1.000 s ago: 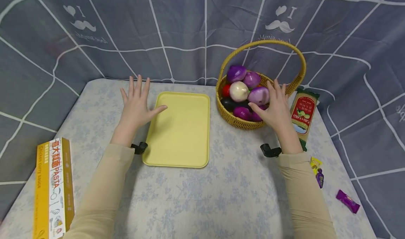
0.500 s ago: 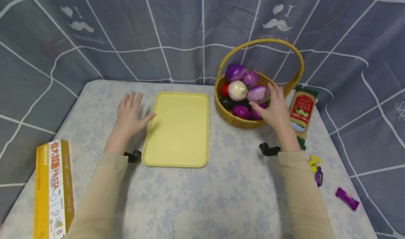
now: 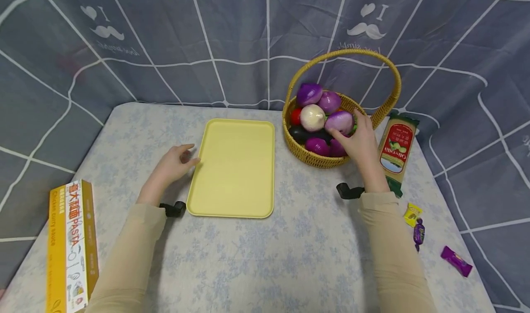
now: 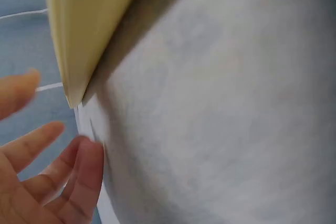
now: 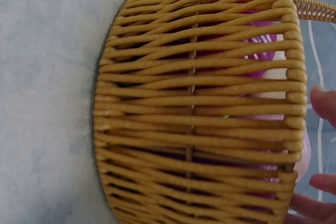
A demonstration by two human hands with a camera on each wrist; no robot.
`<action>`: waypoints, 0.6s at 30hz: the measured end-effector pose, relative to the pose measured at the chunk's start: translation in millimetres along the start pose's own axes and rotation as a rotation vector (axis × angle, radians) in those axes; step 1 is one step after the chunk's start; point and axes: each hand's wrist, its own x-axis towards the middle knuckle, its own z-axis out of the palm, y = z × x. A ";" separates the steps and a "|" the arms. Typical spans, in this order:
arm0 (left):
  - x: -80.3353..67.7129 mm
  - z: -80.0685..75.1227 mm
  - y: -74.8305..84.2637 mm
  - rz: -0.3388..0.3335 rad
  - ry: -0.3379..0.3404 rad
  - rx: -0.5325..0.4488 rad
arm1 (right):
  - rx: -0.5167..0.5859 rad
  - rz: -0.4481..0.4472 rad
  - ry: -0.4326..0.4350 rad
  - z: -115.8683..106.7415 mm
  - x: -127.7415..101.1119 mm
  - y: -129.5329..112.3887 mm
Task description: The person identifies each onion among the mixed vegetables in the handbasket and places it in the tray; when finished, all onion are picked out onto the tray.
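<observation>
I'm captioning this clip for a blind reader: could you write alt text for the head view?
A person's right hand reaches into a wicker basket of purple and white vegetables, fingers on a pale purple one. The left hand rests beside an empty yellow tray on a floral table.

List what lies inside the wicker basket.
The wicker basket holds purple onions, a whitish onion, a red piece and a dark one. The right hand covers part; lower layers are hidden.

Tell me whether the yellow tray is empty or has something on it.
Empty. The yellow tray shows only its bare surface in the head view; the vegetables are all in the basket beside it.
</observation>
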 end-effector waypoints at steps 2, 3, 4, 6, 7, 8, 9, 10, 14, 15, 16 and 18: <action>-1.2 1.8 -0.8 -0.014 -0.037 -0.042 | 0.010 0.020 -0.006 1.1 1.4 -0.5; -1.9 2.7 -1.2 -0.017 -0.051 -0.060 | 0.014 0.029 -0.008 1.9 2.2 -0.6; -3.1 3.6 -2.0 -0.022 -0.061 -0.076 | 0.022 0.037 -0.009 3.1 2.7 -1.2; -5.7 5.2 -3.3 -0.024 -0.076 -0.105 | 0.032 0.053 -0.004 5.5 3.9 -1.7; -7.1 5.9 -3.5 -0.026 -0.081 -0.118 | 0.034 0.059 0.000 6.9 4.6 -1.5; -8.5 6.6 -3.4 -0.026 -0.086 -0.128 | 0.038 0.063 0.004 8.0 5.1 -1.5; -9.7 7.3 -3.6 -0.024 -0.089 -0.134 | 0.041 0.068 0.010 9.2 5.7 -1.2; -10.7 7.9 -3.8 -0.023 -0.092 -0.139 | 0.043 0.073 0.015 10.2 6.1 -0.9; -13.7 10.7 -3.5 -0.023 -0.100 -0.140 | 0.054 0.094 0.021 13.0 8.1 -0.2; -14.0 11.2 -3.7 -0.024 -0.098 -0.137 | 0.060 0.102 0.019 13.6 8.7 0.1; -14.3 11.7 -4.1 -0.023 -0.093 -0.137 | 0.068 0.109 0.018 14.0 9.1 0.0; -15.0 12.5 -4.4 -0.027 -0.084 -0.148 | 0.088 0.123 0.019 15.1 10.2 0.2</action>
